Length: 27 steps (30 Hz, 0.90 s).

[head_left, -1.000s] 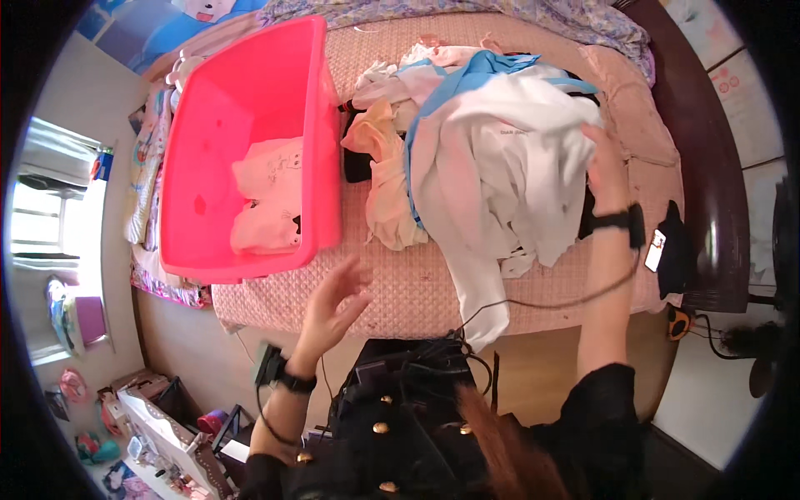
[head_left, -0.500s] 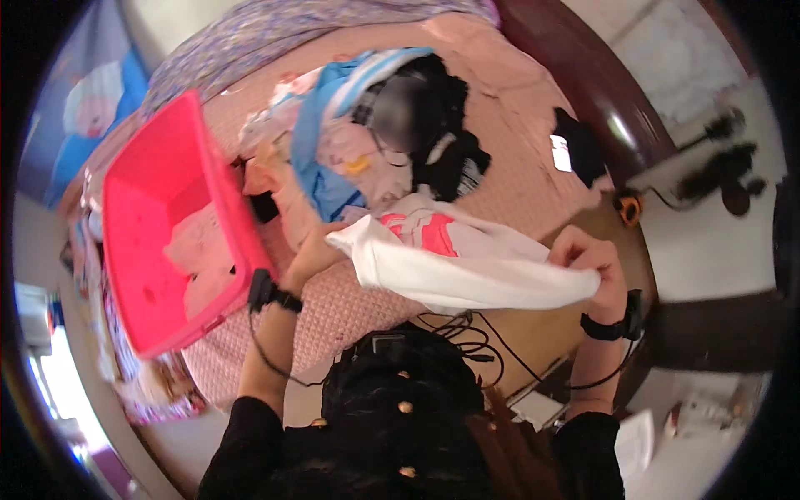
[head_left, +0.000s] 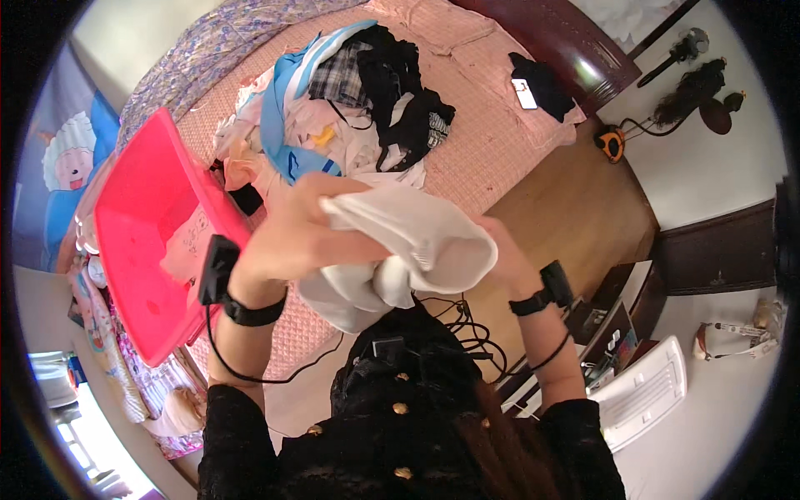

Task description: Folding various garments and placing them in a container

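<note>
White garment bunched between two hands, loose cloth the weak point

Left hand (head_left: 292,237): fingers (head_left: 354,246) pinch the white garment (head_left: 408,221), a fold of cloth caught between them. Right hand (head_left: 507,258): at the garment's far side, its fingers mostly behind cloth; cannot tell whether they grip or only support.

Garment is up in the air in front of the torso, off the bed. Main risk, as I judge it: if the right side has little grip, the slack could slide out and drop toward the floor (head_left: 558,196). Bunching may also set creases. The thin black cable (head_left: 250,377) from the left wrist could catch a hanging fold; so could the tangled cables (head_left: 475,342) below.

Look of it: plain white, soft, gathered in uneven rolls, a rounded open loop at the right, one lobe sagging at lower left. Which part is which, unclear.

Farther out: pink tub (head_left: 137,217) left, a pale printed piece (head_left: 187,250) inside; mixed clothes pile (head_left: 287,117) ahead on the pink quilted bed (head_left: 475,158)
</note>
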Each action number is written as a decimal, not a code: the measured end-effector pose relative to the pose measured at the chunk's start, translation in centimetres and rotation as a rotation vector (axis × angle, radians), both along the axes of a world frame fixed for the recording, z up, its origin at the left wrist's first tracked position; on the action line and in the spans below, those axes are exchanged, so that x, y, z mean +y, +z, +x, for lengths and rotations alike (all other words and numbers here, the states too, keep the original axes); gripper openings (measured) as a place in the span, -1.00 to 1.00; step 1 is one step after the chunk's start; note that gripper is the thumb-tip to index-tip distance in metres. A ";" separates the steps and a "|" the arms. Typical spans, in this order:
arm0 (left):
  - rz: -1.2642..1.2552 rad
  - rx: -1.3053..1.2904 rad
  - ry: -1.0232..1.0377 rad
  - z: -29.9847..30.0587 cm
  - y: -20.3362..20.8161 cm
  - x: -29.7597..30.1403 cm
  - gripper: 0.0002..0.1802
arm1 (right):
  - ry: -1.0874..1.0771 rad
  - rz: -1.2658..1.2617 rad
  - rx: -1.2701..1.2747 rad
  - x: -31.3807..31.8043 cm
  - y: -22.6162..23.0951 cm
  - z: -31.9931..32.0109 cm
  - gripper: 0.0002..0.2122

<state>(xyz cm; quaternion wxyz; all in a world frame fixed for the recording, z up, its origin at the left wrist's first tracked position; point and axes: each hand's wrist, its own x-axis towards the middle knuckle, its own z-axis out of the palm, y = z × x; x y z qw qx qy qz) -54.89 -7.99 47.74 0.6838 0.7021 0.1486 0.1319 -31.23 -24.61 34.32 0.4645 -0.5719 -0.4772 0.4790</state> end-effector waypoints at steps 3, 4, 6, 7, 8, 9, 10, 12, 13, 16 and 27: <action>0.033 -0.033 0.090 -2.4 0.9 -0.3 -0.70 | -0.127 0.131 0.009 -1.3 3.0 1.4 -0.85; 0.051 -0.036 0.104 -3.2 1.1 -0.3 -0.70 | -0.141 0.215 -0.055 -1.7 4.1 2.1 -0.86; 0.174 0.031 0.116 -4.9 1.6 0.0 -0.65 | -0.187 0.325 -0.275 -2.1 7.2 4.3 -0.73; 0.353 0.069 0.146 -5.4 1.8 0.3 -0.63 | -0.493 0.247 -0.075 -2.1 8.5 4.9 -0.73; 0.540 0.103 0.176 -5.9 1.9 0.4 -0.62 | -0.493 0.415 -0.148 -2.2 10.8 6.4 -0.72; 0.726 0.140 0.203 -6.3 2.0 0.6 -0.60 | -0.346 0.574 -0.151 -2.7 13.2 7.6 -0.73; 0.658 0.149 0.283 -6.6 2.1 0.8 -0.58 | -0.258 0.652 -0.167 -2.6 15.4 8.6 -0.73; 0.662 0.298 0.420 -7.0 2.8 1.2 -0.62 | -0.419 0.614 -0.086 -2.7 18.7 9.5 -0.71; 0.642 0.226 0.440 -6.9 3.3 1.2 -0.64 | -0.379 0.650 -0.162 -3.0 20.4 9.9 -0.68; 0.593 0.102 0.538 -6.1 5.1 0.6 -0.70 | -0.429 0.638 -0.220 -3.7 24.3 11.3 -0.68; 1.227 0.163 0.578 1.9 11.6 1.2 -0.66 | -0.335 0.459 -0.827 -8.9 28.4 21.4 -0.70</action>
